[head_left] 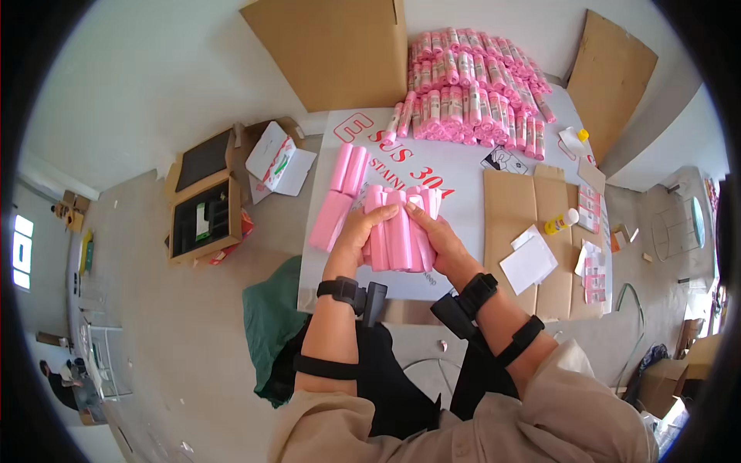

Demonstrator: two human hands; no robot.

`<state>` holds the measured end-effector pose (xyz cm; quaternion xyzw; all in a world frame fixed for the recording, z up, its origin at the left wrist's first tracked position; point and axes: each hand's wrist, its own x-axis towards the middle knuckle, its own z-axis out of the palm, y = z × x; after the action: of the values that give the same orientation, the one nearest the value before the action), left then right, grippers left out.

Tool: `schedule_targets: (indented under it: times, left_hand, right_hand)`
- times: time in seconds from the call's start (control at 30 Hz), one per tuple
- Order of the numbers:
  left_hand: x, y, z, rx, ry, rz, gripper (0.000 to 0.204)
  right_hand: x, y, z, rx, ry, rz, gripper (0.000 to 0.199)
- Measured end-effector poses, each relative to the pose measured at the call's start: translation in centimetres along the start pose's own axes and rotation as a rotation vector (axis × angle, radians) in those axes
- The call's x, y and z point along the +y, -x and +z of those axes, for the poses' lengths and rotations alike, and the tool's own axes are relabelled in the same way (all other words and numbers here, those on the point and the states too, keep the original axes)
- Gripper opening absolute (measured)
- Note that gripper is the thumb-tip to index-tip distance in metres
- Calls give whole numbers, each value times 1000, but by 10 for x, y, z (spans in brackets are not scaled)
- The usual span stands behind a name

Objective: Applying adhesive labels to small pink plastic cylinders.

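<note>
Glue bottle (pixel 561 222), white paper (pixel 529 265), open box (pixel 204 218) (floor, left).

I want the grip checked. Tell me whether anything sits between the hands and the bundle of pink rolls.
Nothing visible does. The left hand and right hand press directly on either side of the bundle of pink rolls, bare skin on the wrapping. The loose pink rolls lie apart, to the left.

A grey metal sheet (pixel 463 174) lay on the floor (pixel 139 255). On the sheet sat a heap of pink rolls (pixel 475 89) at its far end, with flattened cardboard (pixel 532 212) nearer, rightward.
</note>
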<state>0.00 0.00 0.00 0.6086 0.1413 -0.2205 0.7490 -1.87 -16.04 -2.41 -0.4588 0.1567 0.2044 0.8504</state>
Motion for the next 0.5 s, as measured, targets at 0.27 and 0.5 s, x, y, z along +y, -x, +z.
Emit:
schedule_targets:
  times: [0.27,0.5]
  left_hand:
    - [34,-88,-3,-33,-60,-28,58]
    - [20,-99,5,185,-492,248,69]
  right_hand:
    - [-37,-71,-9,50,66,-27,74]
    - [-21,-71,-15,161,286,-314,64]
